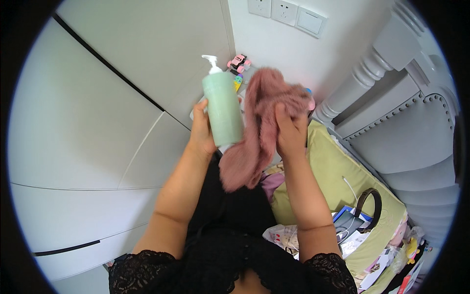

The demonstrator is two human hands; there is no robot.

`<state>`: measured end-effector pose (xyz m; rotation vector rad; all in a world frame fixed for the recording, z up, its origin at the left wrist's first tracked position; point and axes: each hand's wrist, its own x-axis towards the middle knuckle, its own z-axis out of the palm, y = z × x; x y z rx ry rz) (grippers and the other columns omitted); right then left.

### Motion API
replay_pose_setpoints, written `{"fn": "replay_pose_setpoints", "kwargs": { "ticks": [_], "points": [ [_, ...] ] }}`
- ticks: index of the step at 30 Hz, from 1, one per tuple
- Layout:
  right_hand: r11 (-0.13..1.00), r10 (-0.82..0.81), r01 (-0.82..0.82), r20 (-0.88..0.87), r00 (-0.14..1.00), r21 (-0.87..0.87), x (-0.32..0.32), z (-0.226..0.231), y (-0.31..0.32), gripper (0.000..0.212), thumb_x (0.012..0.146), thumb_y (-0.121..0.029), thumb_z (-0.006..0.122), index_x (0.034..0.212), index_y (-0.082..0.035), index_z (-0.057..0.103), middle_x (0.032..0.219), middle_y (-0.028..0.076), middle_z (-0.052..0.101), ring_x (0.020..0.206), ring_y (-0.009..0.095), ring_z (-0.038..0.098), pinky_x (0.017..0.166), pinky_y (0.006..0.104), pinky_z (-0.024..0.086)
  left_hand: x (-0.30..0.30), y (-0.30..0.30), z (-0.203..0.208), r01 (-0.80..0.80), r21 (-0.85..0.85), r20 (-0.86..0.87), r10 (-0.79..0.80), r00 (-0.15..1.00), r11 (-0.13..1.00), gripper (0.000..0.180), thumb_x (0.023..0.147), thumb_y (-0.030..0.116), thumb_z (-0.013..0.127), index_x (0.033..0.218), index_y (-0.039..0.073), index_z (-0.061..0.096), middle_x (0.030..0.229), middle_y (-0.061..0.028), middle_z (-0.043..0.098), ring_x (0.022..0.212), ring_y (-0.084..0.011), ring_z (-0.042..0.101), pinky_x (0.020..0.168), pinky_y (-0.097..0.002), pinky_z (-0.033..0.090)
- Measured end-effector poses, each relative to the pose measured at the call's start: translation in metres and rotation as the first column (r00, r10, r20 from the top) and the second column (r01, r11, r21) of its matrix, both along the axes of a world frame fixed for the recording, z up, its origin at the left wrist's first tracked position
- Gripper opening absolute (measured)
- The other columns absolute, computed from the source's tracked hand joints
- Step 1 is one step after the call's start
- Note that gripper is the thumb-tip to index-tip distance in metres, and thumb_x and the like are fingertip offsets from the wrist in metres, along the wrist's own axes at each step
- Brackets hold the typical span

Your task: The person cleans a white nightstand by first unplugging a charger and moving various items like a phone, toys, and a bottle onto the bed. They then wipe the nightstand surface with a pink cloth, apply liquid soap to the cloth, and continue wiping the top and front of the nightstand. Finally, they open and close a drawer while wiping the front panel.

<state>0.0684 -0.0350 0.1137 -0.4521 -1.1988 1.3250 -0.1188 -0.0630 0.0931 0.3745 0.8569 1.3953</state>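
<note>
A pale green pump bottle (223,110) with a white pump top is held up, tilted slightly, in my left hand (201,126). My left fingers wrap round its far side, mostly hidden by the bottle. Bunched in my right hand (290,130) is a fluffy dusty-pink cloth (257,127), its long end hanging down to the left beside the bottle's base. Behind both, a small pink toy car (239,63) and a small yellow and purple item (238,81) rest on a light surface in the corner, partly covered by the cloth.
White cabinet doors (83,122) with dark handle strips fill the left. At right stands a grey padded headboard (411,127) with a turned post (357,83). A green pillow (328,166) carries a black headband-like loop (369,208), papers and a white cable. Wall sockets (284,12) are above.
</note>
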Motion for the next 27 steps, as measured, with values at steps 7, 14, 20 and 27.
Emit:
{"fn": "replay_pose_setpoints", "kwargs": {
  "ticks": [7, 14, 20, 27],
  "points": [
    [0.996, -0.068, 0.053, 0.232, 0.970, 0.074, -0.048, -0.031, -0.013, 0.040, 0.090, -0.012, 0.057, 0.127, 0.001, 0.046, 0.116, 0.011, 0.055, 0.108, 0.020, 0.052, 0.096, 0.0318, 0.040, 0.012, -0.012, -0.014, -0.037, 0.267, -0.111, 0.069, 0.991, 0.963, 0.073, 0.075, 0.037, 0.078, 0.130, 0.004, 0.043, 0.119, -0.0104, 0.056, 0.107, -0.0238, 0.058, 0.093, -0.0395, 0.049],
    [0.861, -0.338, 0.320, 0.027, 0.941, -0.396, -0.030, -0.067, -0.033, 0.030, 0.097, -0.021, 0.052, 0.119, 0.000, 0.050, 0.111, 0.009, 0.058, 0.103, 0.019, 0.056, 0.092, 0.0315, 0.044, 0.002, -0.015, -0.010, 0.076, 0.343, -0.195, -0.008, 0.981, 0.936, 0.070, 0.077, 0.031, 0.075, 0.133, 0.005, 0.041, 0.125, -0.0104, 0.054, 0.113, -0.0212, 0.055, 0.095, -0.0375, 0.046],
    [0.886, 0.124, -0.168, -0.127, 0.984, -0.432, -0.027, -0.002, 0.025, 0.029, 0.093, -0.024, 0.059, 0.111, -0.001, 0.058, 0.106, 0.008, 0.063, 0.095, 0.017, 0.060, 0.083, 0.0312, 0.049, 0.019, -0.029, -0.024, 0.273, 0.236, -0.210, -0.225, 0.951, 0.933, 0.087, 0.078, 0.046, 0.070, 0.142, 0.003, 0.029, 0.127, -0.0123, 0.052, 0.116, -0.0252, 0.053, 0.100, -0.0406, 0.041],
    [0.915, -0.063, 0.005, -0.131, 0.989, -0.403, -0.042, -0.009, 0.006, 0.025, 0.094, -0.024, 0.059, 0.105, -0.002, 0.060, 0.098, 0.005, 0.064, 0.089, 0.011, 0.058, 0.081, 0.0275, 0.047, 0.043, -0.037, -0.032, 0.097, 0.300, -0.516, 0.076, 0.853, 0.949, 0.068, 0.083, 0.035, 0.069, 0.135, 0.001, 0.039, 0.121, -0.0108, 0.055, 0.109, -0.0206, 0.054, 0.095, -0.0347, 0.043]
  ]
}}
